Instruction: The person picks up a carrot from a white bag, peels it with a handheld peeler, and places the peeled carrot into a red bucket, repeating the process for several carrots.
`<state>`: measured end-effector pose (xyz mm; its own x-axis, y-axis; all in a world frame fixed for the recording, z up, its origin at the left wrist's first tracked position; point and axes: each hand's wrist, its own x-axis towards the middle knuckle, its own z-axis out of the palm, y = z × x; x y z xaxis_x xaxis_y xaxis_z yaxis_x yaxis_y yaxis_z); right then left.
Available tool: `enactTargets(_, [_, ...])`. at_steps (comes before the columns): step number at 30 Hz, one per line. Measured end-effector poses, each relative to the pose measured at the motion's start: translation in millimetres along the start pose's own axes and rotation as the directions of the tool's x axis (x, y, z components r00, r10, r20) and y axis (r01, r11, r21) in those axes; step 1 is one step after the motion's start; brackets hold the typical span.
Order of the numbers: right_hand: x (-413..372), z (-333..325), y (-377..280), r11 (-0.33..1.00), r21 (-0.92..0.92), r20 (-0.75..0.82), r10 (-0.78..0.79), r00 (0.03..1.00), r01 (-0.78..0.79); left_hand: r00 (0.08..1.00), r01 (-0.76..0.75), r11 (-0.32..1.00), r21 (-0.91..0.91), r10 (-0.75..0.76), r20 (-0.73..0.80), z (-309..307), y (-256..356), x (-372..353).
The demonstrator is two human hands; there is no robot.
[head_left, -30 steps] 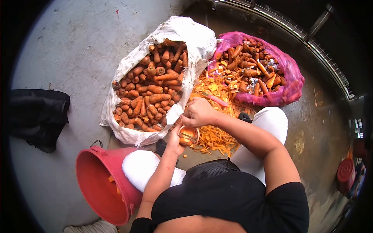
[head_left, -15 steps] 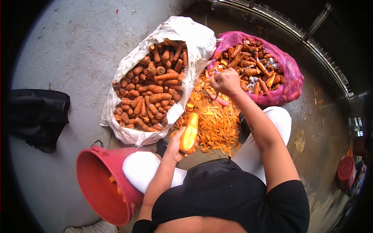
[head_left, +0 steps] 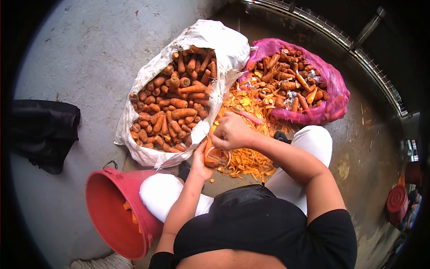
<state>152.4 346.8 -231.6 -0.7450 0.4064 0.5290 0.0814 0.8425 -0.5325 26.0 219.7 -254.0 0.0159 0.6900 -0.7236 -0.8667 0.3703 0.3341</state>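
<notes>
In front of my lap, my left hand (head_left: 202, 162) grips a thick carrot (head_left: 211, 154) from below, with a darker, rough side showing. Closed just above it, my right hand (head_left: 233, 132) holds a peeler (head_left: 218, 158), its metal head against the carrot near the lower end. Most of the peeler's handle is hidden by my fingers. Beneath both hands spreads a heap of orange peelings (head_left: 251, 162). A knife with a pink handle (head_left: 251, 116) lies on the heap, just beyond my right hand.
A white sack of carrots (head_left: 179, 105) lies open ahead on the left. To its right is a pink mesh sack (head_left: 336, 92) with carrots and scraps. A red bucket (head_left: 105, 215) lies tilted by my left knee, a few orange pieces inside. Black cloth (head_left: 42, 134) is far left.
My right hand has come down and toward me from above the peelings to the carrot. The carrot's bright peeled side has given way to a darker side. The knife is now uncovered.
</notes>
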Motion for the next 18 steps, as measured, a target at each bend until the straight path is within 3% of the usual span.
enactTargets(2, [-2.2, 2.1, -4.1, 1.000, -0.006, 0.012, -0.012, 1.000, 0.012, 0.999, 0.005, 0.999, 0.038, -0.003, -0.050, 0.8, 0.7, 1.0])
enactTargets(9, [-3.3, 2.3, 6.3, 0.999, -0.042, -0.015, -0.023, 1.000, 0.022, 0.997, 0.027, 0.999, 0.023, -0.029, 0.073, 1.0, -3.6, 2.2])
enactTargets(12, [0.0, -10.5, 29.6, 0.992, -0.099, -0.035, 0.071, 0.997, -0.074, 0.977, 0.030, 0.983, 0.182, -0.067, 0.202, -14.4, -2.8, -5.8])
enactTargets(13, [-0.9, -15.0, 40.0, 0.983, -0.140, -0.043, 0.117, 0.992, -0.122, 0.982, 0.079, 0.982, 0.171, -0.106, 0.154, -4.7, -2.6, -11.7])
enactTargets(18, [-15.8, -29.5, 95.0, 0.851, -0.455, -0.060, 0.263, 0.963, -0.261, 0.921, 0.133, 0.962, 0.240, -0.209, 0.328, 1.0, 1.5, -26.3])
